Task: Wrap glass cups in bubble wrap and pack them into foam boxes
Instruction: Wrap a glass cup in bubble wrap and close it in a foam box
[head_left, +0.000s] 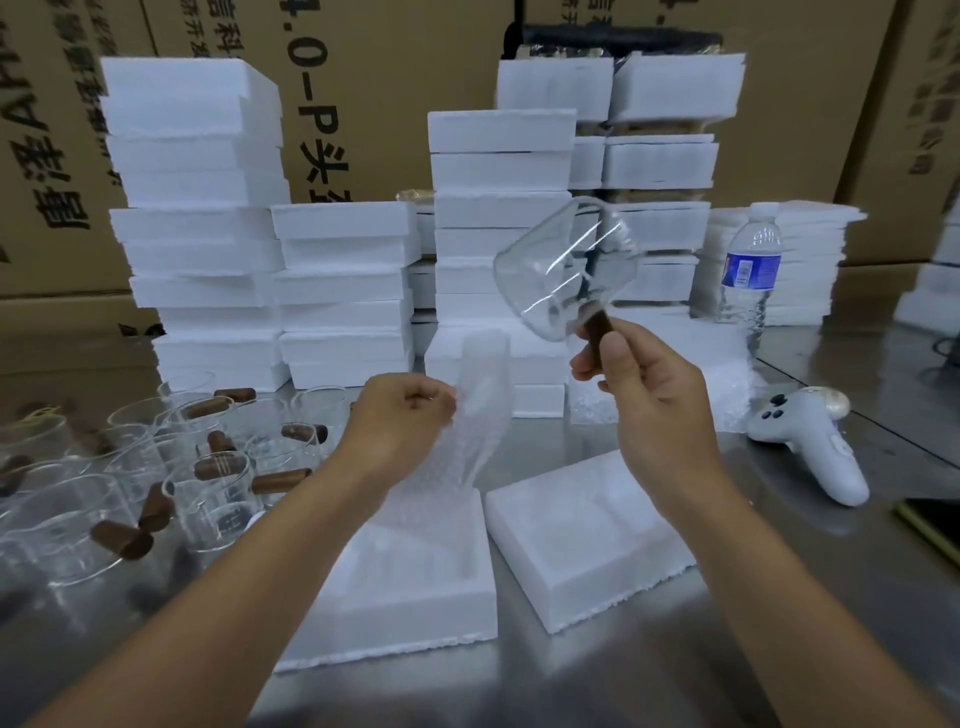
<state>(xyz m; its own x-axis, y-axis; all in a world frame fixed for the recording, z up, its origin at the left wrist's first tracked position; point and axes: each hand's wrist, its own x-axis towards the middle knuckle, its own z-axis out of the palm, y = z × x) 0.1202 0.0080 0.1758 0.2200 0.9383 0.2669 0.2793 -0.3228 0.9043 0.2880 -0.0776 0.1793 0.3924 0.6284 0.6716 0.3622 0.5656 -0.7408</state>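
Observation:
My right hand (644, 395) holds a clear glass cup (561, 275) by its brown wooden handle, raised and tilted with its mouth toward the left. My left hand (410, 415) pinches a sheet of bubble wrap (478, 410) that hangs down over the open foam box (410, 618) in front of me. The foam lid (582, 535) lies beside the box on its right. Several more glass cups with brown handles (156, 478) crowd the steel table at the left.
Stacks of white foam boxes (498, 218) fill the back of the table, with cardboard cartons behind. A water bottle (750, 270) stands at the right, a white controller (810, 441) lies near it, and a dark phone edge (935, 525) shows at far right.

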